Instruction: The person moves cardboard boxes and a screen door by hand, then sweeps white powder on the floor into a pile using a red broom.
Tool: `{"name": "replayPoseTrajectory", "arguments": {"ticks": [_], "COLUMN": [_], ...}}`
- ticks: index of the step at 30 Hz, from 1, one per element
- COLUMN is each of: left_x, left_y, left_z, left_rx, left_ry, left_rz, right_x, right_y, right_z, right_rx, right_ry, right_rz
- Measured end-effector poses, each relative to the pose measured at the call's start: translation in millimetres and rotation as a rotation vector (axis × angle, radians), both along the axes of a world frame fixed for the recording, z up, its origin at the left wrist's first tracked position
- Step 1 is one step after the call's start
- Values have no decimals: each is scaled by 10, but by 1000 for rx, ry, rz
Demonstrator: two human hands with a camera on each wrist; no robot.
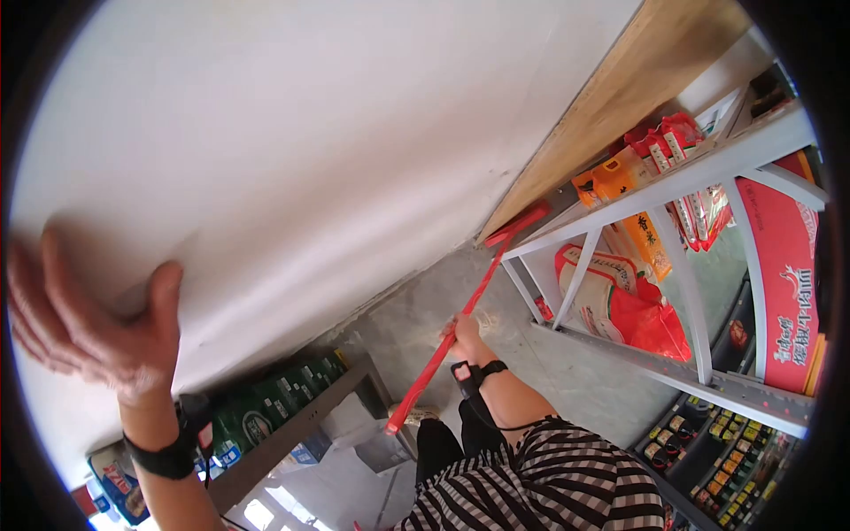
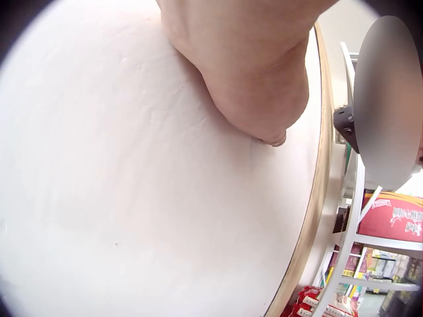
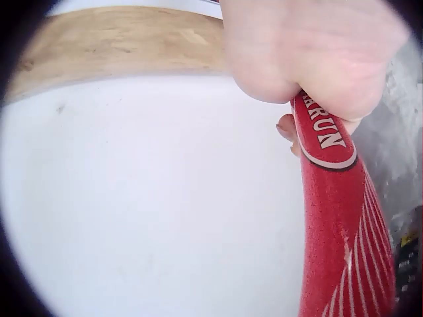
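Note:
My right hand [image 1: 465, 334] grips a long red pole [image 1: 434, 361], fingers wrapped round its shaft. In the head view the pole slants from near my legs to a crosswise red head [image 1: 522, 223] at the foot of the wooden panel. White lettering and thin pale stripes mark the red shaft [image 3: 337, 218] in the right wrist view. My left hand [image 1: 106, 327] is raised in front of the white wall [image 1: 328, 133], fingers and thumb spread. In the left wrist view the heel of the left hand [image 2: 251, 72] overlaps the wall, its fingers mostly hidden.
A light metal rack [image 1: 620, 202] stands at right, with an orange rice bag [image 1: 642, 239], a red and white sack [image 1: 620, 305] and a red carton [image 1: 784, 283]. Dark bins of small jars [image 1: 726, 460] lie below. Green packs [image 1: 274, 403] line the wall beside a grey rail [image 1: 292, 429].

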State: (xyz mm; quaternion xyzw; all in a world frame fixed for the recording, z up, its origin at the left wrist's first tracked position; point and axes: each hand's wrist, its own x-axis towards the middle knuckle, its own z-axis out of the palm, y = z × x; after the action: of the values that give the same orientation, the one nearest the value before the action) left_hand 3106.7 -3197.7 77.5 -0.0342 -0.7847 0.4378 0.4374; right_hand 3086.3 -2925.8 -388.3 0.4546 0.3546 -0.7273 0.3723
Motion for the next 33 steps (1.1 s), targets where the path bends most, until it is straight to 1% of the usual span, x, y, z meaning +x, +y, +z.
{"name": "replayPoseTrajectory", "arguments": {"ticks": [1,3,4,5,7,9,11,12,13,14,15,16,17,18,19,20,21,22,23,25,26,27,29,30,31,33], "left_x": [-10,-21,-22,-24,50,157,457,667,864,1066,1282,1507,1778,2002,2204,2082,2234,2290,2206,2061,1943,1928,1930,1728,1709,1577], "left_y": [18,39,41,43,119,230,512,658,858,987,1046,1095,1073,1049,1059,1244,1202,1271,1388,1647,1746,1735,1689,1833,1812,1759], "left_z": [1,-11,-22,-34,22,77,104,104,83,-18,-121,-304,-536,-761,-987,-738,-855,-852,-808,-644,-562,-626,-791,-635,-720,-1036], "left_rx": [29,68,79,91,187,347,511,683,926,1210,1453,1545,1664,1670,1571,1695,1820,1968,1957,2287,2280,2273,2387,2401,2398,2437], "left_ry": [12,34,45,55,-29,-125,-210,-384,-548,-765,-1049,-1178,-1315,-1420,-1289,-1343,-1345,-1327,-1330,-1028,-854,-851,-822,-671,-674,-753], "left_rz": [3,3,-1,-5,21,-79,-89,-68,-13,40,102,33,34,124,-25,36,-35,-65,-96,-325,-511,-523,-550,-475,-483,-531], "right_x": [118,334,416,503,711,840,965,1036,1101,1163,1203,1221,1284,1268,1268,1275,1279,1278,1269,1316,1316,1277,1174,1073,1007,869], "right_y": [-25,-62,-95,-117,-104,-113,-145,-188,-245,-303,-331,-337,-351,-372,-352,-341,-345,-365,-388,-467,-497,-517,-549,-560,-547,-547], "right_z": [87,277,457,499,593,770,947,1045,1153,1281,1427,1514,1493,1533,1567,1509,1456,1450,1433,1360,1321,1265,1131,1068,1003,874], "right_rx": [1,-68,-63,-65,-84,-64,-42,-46,-51,-49,-67,-75,-128,-101,-122,-129,-145,-149,-164,-162,-162,-162,-285,-293,-292,-296], "right_ry": [1,-80,-85,-79,-78,-40,-9,8,26,16,19,34,-10,4,49,56,53,21,-16,6,12,23,21,8,14,10], "right_rz": [6,5,16,19,56,37,20,14,1,6,105,195,146,146,170,183,205,164,138,170,206,205,156,151,147,212]}}
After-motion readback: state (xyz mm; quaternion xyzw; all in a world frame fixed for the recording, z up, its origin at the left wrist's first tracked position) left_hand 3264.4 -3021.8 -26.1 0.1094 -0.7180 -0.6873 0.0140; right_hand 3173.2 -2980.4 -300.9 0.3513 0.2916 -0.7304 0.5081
